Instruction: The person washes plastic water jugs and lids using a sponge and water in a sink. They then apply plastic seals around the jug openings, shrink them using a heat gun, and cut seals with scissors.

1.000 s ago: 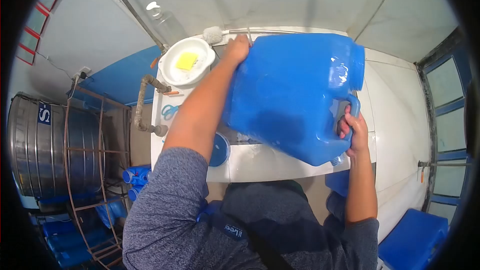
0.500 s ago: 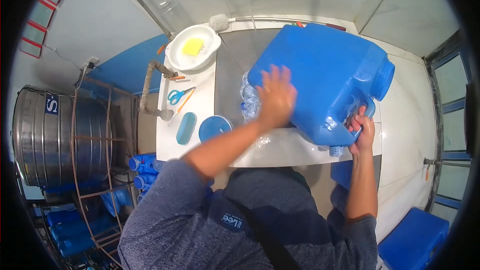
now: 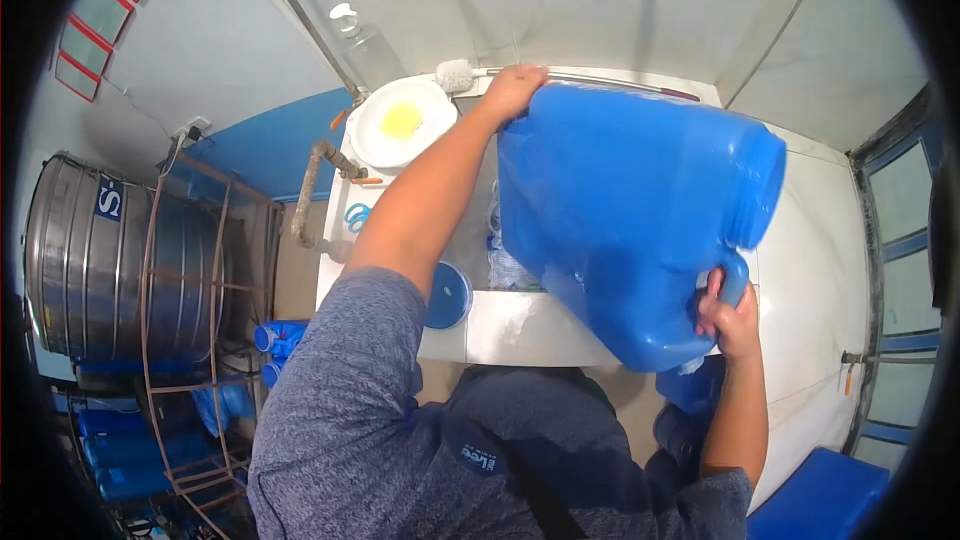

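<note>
A large blue plastic water jug [image 3: 620, 210] lies on its side above the grey sink basin, its wide mouth facing right. My right hand [image 3: 732, 312] is wrapped round the jug's handle at the near right. At the far left, my left hand [image 3: 517, 92] grips the upper corner of the jug's base, its fingertips partly hidden by the jug. Clear plastic [image 3: 508, 268] shows in the basin under the jug's left side. Near my left forearm stand a white bowl [image 3: 432, 103] with a yellow sponge [image 3: 402, 121] in it and a round blue lid [image 3: 450, 297].
A white-headed brush [image 3: 455, 76] lies along the back wall beside a clear pump bottle [image 3: 368, 48]. Blue scissor handles [image 3: 357, 217] and a pipe tap [image 3: 345, 168] are at left. A steel tank [image 3: 125, 260] and a rusty rack [image 3: 150, 340] stand farther left.
My left hand has moved from the jug's near left side to its far left corner. The jug has turned and tipped, its mouth now nearer, and my right hand keeps the handle.
</note>
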The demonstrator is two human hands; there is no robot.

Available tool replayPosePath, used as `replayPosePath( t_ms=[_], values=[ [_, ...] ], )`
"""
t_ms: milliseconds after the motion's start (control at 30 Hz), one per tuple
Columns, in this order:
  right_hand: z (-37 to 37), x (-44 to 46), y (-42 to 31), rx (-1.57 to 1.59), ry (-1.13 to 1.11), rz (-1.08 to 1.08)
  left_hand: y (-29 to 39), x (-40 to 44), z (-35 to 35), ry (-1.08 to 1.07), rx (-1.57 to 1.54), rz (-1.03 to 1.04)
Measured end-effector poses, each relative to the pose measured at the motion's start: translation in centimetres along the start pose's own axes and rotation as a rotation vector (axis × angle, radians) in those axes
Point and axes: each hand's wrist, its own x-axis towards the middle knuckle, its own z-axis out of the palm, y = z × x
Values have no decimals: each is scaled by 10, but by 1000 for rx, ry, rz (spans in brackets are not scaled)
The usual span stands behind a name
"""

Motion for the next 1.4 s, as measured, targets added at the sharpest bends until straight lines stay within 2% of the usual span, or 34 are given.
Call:
replayPosePath(
  t_ms=[33, 100, 133, 200, 267, 300, 367, 400, 467, 500, 600, 667, 700, 767, 833, 900, 967, 1000, 1067, 1100, 1167, 1200, 1233, 1300, 1333, 1400],
  values=[
    [7, 9, -6, -1, 1, -3, 1, 2, 1, 0, 0, 3],
    [32, 37, -24, -206, 208, -76, 5, 4, 6, -40, -279, -411],
    [37, 52, -27, -209, 207, -81, 6, 7, 13, -38, -280, -407],
    [46, 90, -22, -337, 49, 28, 5, 7, 34, -73, -314, -428],
    [50, 132, -13, -466, -57, 67, 76, -60, 22, -148, -452, -434],
    [54, 152, -12, -464, -59, 61, 63, -61, 23, -143, -449, -430],
    [68, 190, -12, -975, -315, 16, 25, -55, 24, 90, 28, 167],
    [79, 206, -13, -976, -320, 10, 20, -74, 32, 212, 258, 368],
    [102, 236, -13, -1388, -525, -157, 8, -107, 53, 177, 450, 486],
    [110, 260, 0, -1390, -546, -220, -10, -120, 71, 184, 448, 480],
    [151, 316, 5, -1320, -513, -409, -42, -141, 96, 307, 532, 373],
    [188, 338, -5, -1029, -394, -527, -51, -149, 97, 384, 509, -17],
    [200, 348, -9, -907, -464, -453, -55, -154, 97, 381, 504, -33],
    [211, 369, -18, -789, -535, -380, -59, -154, 92, 478, 465, -239],
    [209, 391, -22, -503, -230, -215, -76, -152, 91, 520, 466, -268],
    [210, 391, -22, -543, -160, -277, -87, -153, 88, 558, 469, -298],
    [213, 364, -37, -1097, -588, -312, -86, -154, 80, 501, 512, -385],
    [215, 367, -42, -1098, -587, -307, -87, -153, 78, 496, 511, -386],
    [216, 378, -50, -1035, -244, -523, -91, -152, 75, 487, 524, -411],
    [217, 374, -52, -1035, -240, -513, -91, -152, 73, 477, 524, -411],
    [223, 356, -60, -1526, -325, -487, -87, -151, 67, 391, 427, -502],
    [228, 333, -72, -1709, -589, -573, -86, -150, 66, 379, 430, -499],
    [232, 337, -68, -1708, -583, -562, -85, -148, 66, 392, 466, -516],
    [240, 342, -66, -1755, -603, -359, -85, -143, 64, 394, 500, -533],
    [240, 340, -68, -1756, -604, -348, -86, -140, 62, 387, 494, -562],
    [236, 337, -77, -1915, -312, -323, -87, -139, 59, 369, 492, -589]
  ],
)
